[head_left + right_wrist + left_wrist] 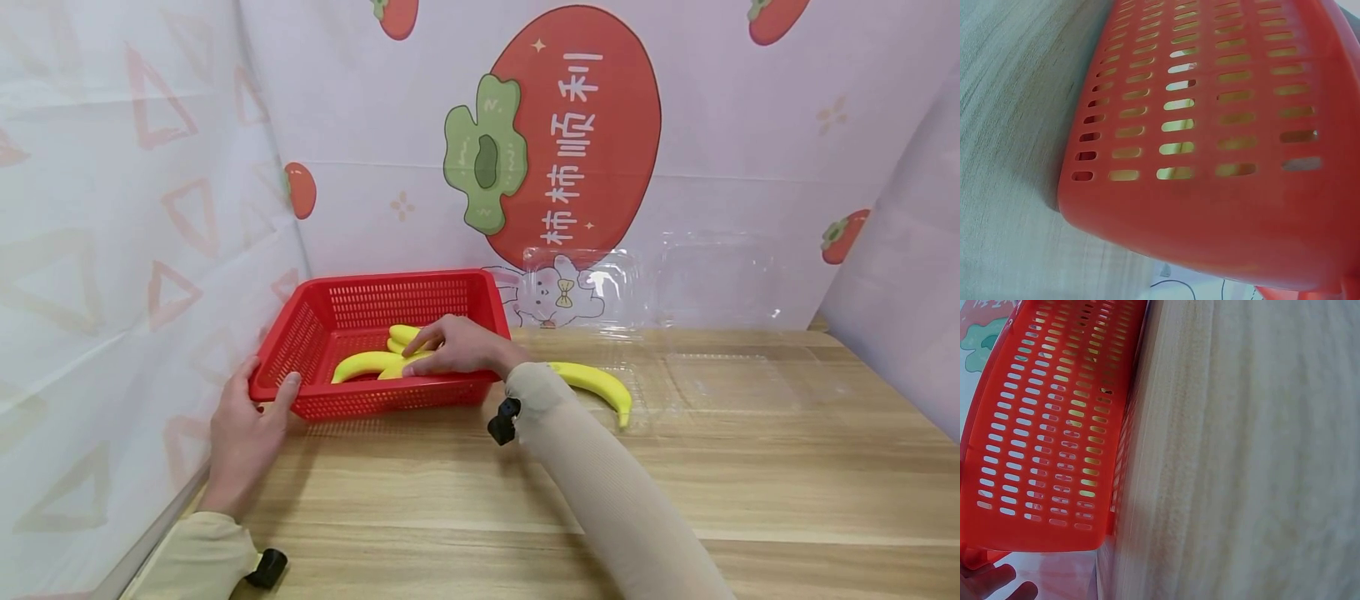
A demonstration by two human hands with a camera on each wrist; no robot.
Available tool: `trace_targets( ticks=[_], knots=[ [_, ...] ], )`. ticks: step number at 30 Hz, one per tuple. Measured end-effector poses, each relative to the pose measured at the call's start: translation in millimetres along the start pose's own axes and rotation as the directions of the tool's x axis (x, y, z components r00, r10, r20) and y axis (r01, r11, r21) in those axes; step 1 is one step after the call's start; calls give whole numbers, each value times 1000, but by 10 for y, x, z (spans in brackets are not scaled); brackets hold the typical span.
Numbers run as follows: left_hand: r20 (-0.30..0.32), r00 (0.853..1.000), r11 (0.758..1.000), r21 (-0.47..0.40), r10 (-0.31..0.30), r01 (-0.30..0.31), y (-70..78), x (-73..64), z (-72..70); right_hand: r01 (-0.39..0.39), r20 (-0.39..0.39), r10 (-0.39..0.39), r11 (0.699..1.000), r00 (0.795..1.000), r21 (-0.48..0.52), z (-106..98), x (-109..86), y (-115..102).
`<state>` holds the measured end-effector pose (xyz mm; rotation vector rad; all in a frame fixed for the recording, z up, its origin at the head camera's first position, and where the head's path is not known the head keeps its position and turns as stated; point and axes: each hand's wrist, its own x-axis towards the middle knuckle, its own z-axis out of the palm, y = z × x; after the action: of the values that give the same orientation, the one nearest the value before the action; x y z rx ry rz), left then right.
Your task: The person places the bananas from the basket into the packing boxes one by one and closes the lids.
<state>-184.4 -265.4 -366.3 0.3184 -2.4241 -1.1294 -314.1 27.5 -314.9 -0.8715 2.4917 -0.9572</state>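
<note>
A red plastic basket (390, 403) with slotted walls stands at the table's left. My left hand (251, 425) grips its front left corner, the thumb over the rim. Several yellow bananas (363, 364) lie inside. Reaching over the front rim, my right hand (461, 346) holds one of the bananas between thumb and fingers; the palm side is hidden. Only yellow patches show through the slots of the basket wall (1197, 219) in the right wrist view. Outside, by my right wrist, another banana (600, 385) lies in a clear plastic box (641, 400), partly covered by the sleeve.
A second clear plastic box (720, 358) stands with its lid raised at the back right. White printed cloth (375, 225) hangs behind and at both sides. The wooden table (420, 517) extends in front of the basket and to the right.
</note>
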Motion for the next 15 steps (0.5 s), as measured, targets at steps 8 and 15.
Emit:
trace_targets(
  ticks=[8, 15],
  knots=[
    [5, 1000, 1000, 4, -2, 2, 18, -11, 1, 12, -67, -10, 1000, 998, 21, -7, -24, 18],
    [7, 1000, 1000, 0, -7, 7, 2, -15, -1, 32, -191, -16, 996, 981, 81, 6, -65, 5]
  ],
)
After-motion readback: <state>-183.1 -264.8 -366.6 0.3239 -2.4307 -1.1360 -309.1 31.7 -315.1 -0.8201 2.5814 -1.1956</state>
